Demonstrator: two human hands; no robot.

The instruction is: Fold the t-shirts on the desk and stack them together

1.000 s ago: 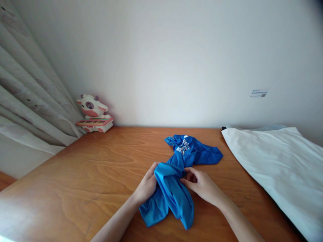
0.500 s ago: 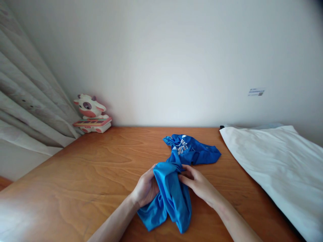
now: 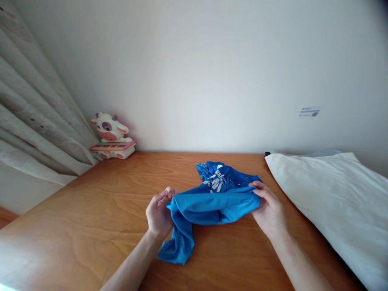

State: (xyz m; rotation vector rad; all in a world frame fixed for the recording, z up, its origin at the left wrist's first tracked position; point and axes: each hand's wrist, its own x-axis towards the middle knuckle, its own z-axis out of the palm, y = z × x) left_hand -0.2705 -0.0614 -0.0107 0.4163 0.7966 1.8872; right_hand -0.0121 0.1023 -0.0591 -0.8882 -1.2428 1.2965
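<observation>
A blue garment, perhaps a shirt, is stretched sideways between my two hands above the wooden table. My left hand grips its left end with the fingers closed, and a loose piece hangs below onto the tabletop. At the other end my right hand pinches the cloth between thumb and fingers. Behind the taut part, a darker blue section with a white print lies crumpled on the table. Whether the garment is right side out I cannot tell.
A toy cow with a keyboard sits at the back left, beside a pale curtain. On the right, a white cloth-like sheet covers part of the wooden table. A small label is on the wall.
My hands have moved apart, the left one leftward and the right one rightward. The bunched cloth is now spread wide between them, and only one end still hangs down at the left.
</observation>
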